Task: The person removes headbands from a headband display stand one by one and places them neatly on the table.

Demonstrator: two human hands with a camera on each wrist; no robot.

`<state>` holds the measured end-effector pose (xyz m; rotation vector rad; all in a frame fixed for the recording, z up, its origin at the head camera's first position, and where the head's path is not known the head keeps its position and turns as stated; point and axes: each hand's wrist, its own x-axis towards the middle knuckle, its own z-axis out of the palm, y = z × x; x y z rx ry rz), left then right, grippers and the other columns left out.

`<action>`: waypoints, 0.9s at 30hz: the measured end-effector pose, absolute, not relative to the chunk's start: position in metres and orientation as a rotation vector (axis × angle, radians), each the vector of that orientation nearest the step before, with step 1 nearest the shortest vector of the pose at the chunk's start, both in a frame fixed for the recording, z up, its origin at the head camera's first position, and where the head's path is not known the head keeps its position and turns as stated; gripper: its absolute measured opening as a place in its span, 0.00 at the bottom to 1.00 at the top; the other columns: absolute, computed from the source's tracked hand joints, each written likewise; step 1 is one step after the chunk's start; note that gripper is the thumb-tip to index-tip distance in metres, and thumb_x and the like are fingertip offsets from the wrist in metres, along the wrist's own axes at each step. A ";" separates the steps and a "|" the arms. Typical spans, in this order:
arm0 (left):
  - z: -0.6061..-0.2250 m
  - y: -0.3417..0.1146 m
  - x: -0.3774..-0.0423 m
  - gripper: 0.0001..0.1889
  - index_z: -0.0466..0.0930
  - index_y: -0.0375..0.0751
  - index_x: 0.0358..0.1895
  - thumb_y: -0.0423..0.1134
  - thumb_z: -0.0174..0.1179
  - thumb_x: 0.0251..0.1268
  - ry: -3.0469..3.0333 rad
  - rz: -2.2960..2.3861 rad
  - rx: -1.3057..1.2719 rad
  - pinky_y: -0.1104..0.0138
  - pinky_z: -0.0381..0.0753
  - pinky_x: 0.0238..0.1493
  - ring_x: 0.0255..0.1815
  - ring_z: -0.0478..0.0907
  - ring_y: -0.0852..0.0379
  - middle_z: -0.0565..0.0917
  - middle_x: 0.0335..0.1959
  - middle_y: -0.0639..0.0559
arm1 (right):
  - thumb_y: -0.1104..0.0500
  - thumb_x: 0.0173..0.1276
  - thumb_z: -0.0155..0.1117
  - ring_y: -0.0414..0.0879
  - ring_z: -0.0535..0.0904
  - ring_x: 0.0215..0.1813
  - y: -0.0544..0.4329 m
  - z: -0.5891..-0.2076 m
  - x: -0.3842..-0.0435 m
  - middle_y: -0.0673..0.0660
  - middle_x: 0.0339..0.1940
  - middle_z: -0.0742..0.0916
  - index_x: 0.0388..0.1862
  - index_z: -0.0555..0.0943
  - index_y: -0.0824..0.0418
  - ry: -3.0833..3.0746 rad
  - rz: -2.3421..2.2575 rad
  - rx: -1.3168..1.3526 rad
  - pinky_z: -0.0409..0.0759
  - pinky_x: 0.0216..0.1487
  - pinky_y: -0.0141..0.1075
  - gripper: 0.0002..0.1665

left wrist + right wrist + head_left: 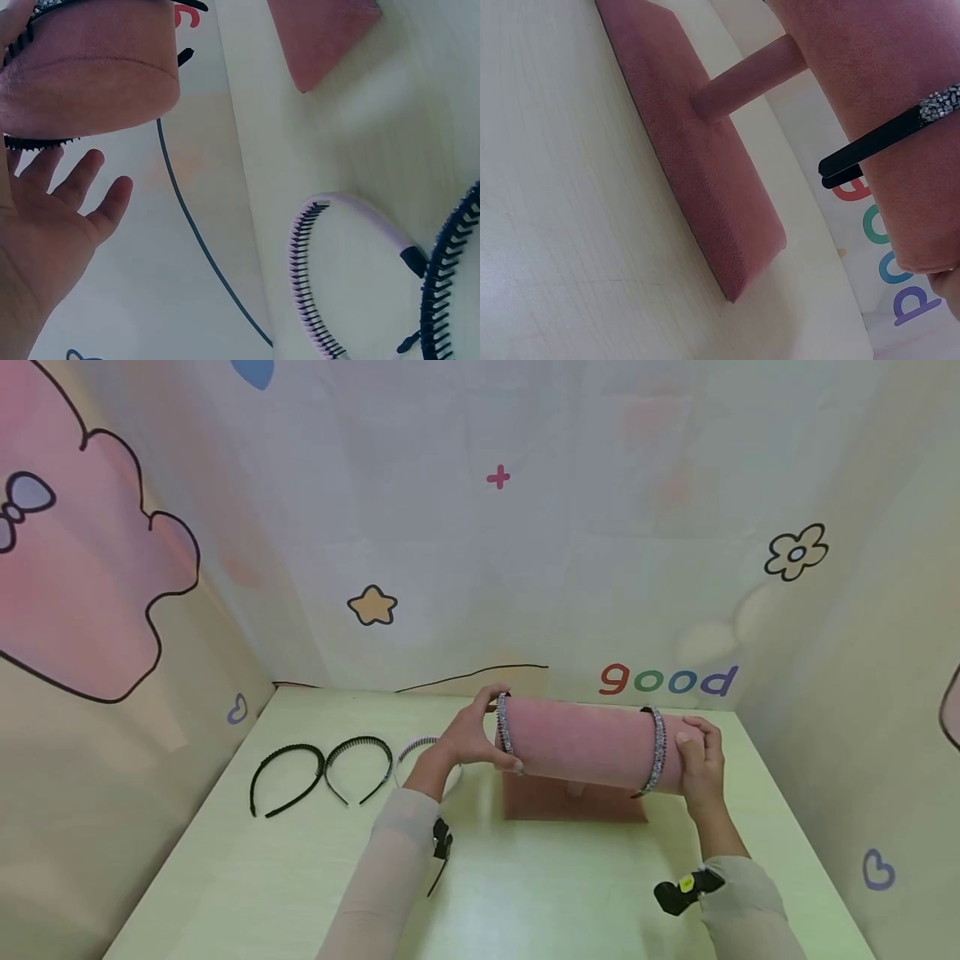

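Observation:
A pink velvet headband display stand has a horizontal roll point(581, 739) on a short post point(754, 76) above a flat base point(566, 803). One sparkly silver headband point(505, 727) sits round the roll's left end, and another sparkly headband point(659, 750) is round it near the right end. My left hand point(468, 735) holds the left headband, thumb in front and a finger at the top; its other fingers spread past the roll's end in the left wrist view. With thumb in front, my right hand point(702, 768) grips the roll's right end.
On the table to the left lie a black braided headband point(318, 760), a black toothed headband point(360, 739) and a white toothed headband point(300, 255), partly behind my left arm. A printed curtain point(480, 543) encloses the table's back and sides.

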<state>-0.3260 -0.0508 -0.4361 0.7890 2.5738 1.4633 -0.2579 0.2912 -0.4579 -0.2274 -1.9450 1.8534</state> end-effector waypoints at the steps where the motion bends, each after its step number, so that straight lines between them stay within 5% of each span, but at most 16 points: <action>1: -0.437 -0.052 -0.325 0.59 0.53 0.55 0.68 0.44 0.81 0.24 2.573 1.470 0.777 0.57 0.68 0.56 0.64 0.63 0.53 0.63 0.66 0.56 | 0.56 0.70 0.47 0.42 0.65 0.50 0.291 -0.458 -0.258 0.45 0.52 0.72 0.56 0.69 0.50 -1.952 1.853 -0.236 0.60 0.48 0.35 0.16; 14: -0.446 -0.064 -0.314 0.58 0.54 0.62 0.68 0.46 0.81 0.25 2.578 1.498 0.618 0.53 0.69 0.55 0.64 0.62 0.57 0.59 0.69 0.56 | 0.57 0.70 0.47 0.40 0.64 0.51 0.292 -0.460 -0.254 0.43 0.53 0.71 0.58 0.68 0.51 -1.979 1.857 -0.301 0.60 0.48 0.35 0.18; 27: -0.451 -0.074 -0.302 0.59 0.53 0.59 0.70 0.51 0.80 0.27 2.689 1.601 0.549 0.53 0.70 0.53 0.63 0.62 0.54 0.60 0.68 0.56 | 0.56 0.71 0.46 0.40 0.65 0.50 0.290 -0.456 -0.258 0.44 0.52 0.72 0.58 0.69 0.49 -1.980 1.839 -0.255 0.60 0.48 0.35 0.17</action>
